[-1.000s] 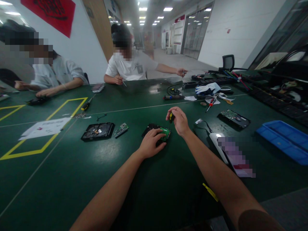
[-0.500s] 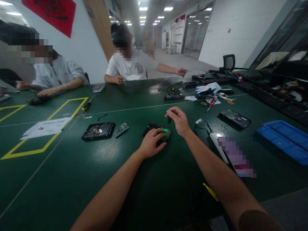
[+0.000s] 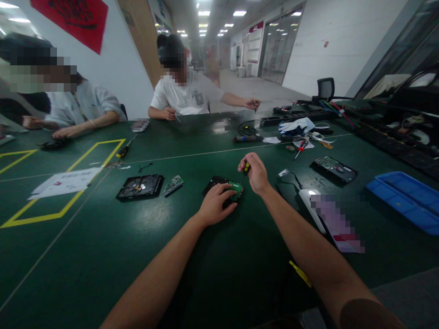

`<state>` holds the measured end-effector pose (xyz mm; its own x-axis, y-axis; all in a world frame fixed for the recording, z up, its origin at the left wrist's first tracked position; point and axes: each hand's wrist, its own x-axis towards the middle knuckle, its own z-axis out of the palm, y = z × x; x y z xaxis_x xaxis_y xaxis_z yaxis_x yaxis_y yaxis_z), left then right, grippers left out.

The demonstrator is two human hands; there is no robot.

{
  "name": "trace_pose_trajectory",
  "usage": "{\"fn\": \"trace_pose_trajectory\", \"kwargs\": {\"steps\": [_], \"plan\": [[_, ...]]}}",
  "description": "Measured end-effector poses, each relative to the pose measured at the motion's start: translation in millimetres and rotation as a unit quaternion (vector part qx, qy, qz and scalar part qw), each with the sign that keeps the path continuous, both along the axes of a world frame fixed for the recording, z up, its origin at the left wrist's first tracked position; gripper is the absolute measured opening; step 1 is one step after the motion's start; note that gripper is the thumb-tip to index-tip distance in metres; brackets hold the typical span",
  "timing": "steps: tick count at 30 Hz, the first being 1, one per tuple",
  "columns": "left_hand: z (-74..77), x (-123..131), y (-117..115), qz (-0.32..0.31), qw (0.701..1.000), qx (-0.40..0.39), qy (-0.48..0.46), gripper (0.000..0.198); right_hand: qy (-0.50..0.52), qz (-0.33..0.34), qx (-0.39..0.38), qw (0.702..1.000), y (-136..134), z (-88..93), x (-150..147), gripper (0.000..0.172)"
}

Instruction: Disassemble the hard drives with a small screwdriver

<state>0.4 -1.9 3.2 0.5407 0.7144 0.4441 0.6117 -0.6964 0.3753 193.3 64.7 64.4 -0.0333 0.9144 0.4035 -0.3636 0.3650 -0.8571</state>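
Observation:
A black hard drive [image 3: 215,184] with a green circuit board [image 3: 236,188] lies on the green table [image 3: 212,274] in front of me. My left hand [image 3: 215,205] rests on the drive and presses it down, fingers curled over it. My right hand [image 3: 255,173] is closed round a small screwdriver [image 3: 245,168] with a black and yellow handle. The screwdriver stands nearly upright with its tip down at the circuit board's far right corner.
Another opened drive [image 3: 140,187] and a loose circuit board [image 3: 173,184] lie to the left. A third drive [image 3: 334,168], a blue tray [image 3: 404,198] and a white device [image 3: 310,203] are on the right. Two people sit across the table with tools and cables.
My right hand has turned slightly on the screwdriver, so the yellow of its handle shows, hides and shows again. The left hand and the drive stay put. The person opposite drew an outstretched hand in a little.

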Motion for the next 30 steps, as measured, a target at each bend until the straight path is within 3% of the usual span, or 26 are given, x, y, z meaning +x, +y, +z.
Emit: {"fn": "trace_pose_trajectory", "kwargs": {"steps": [6, 15, 30], "plan": [[-1.9, 0.2, 1.0, -0.002, 1.0, 0.004, -0.006, 0.044, -0.11, -0.036, 0.025, 0.993, -3.9, 6.3, 3.5, 0.028], [-0.8, -0.6, 1.3, -0.006, 1.0, 0.001, -0.002, 0.045, -0.023, 0.015, 0.003, 1.0, -0.8, 4.2, 1.5, 0.032], [1.5, -0.1, 0.0, -0.003, 1.0, -0.001, -0.003, 0.044, -0.081, -0.047, -0.011, 0.996, -3.2, 1.3, -3.9, 0.035]]}}
